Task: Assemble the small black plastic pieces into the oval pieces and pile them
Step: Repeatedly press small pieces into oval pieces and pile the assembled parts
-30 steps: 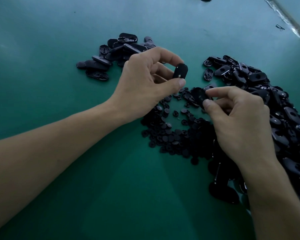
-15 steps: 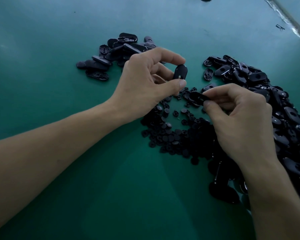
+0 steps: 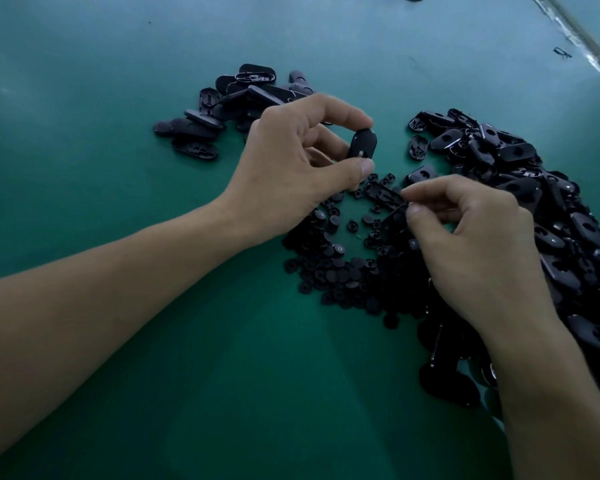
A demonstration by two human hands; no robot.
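My left hand (image 3: 291,168) pinches a black oval piece (image 3: 362,143) upright between thumb and forefinger, above the table. My right hand (image 3: 471,244) is lower and to the right, its thumb and forefinger pinching another black oval piece (image 3: 385,197) that lies tilted over the small parts. A heap of small round black pieces (image 3: 333,258) lies beneath and between both hands. A big heap of loose oval pieces (image 3: 520,168) runs along the right. A smaller pile of oval pieces (image 3: 229,109) sits behind my left hand.
The green table surface (image 3: 118,98) stretches bare to the left and toward me. A pale strip (image 3: 575,32) runs along the far right corner, with a tiny dark bit (image 3: 561,51) beside it.
My right hand has turned its oval piece flatter and shifted slightly down. My left hand has held its oval piece almost still.
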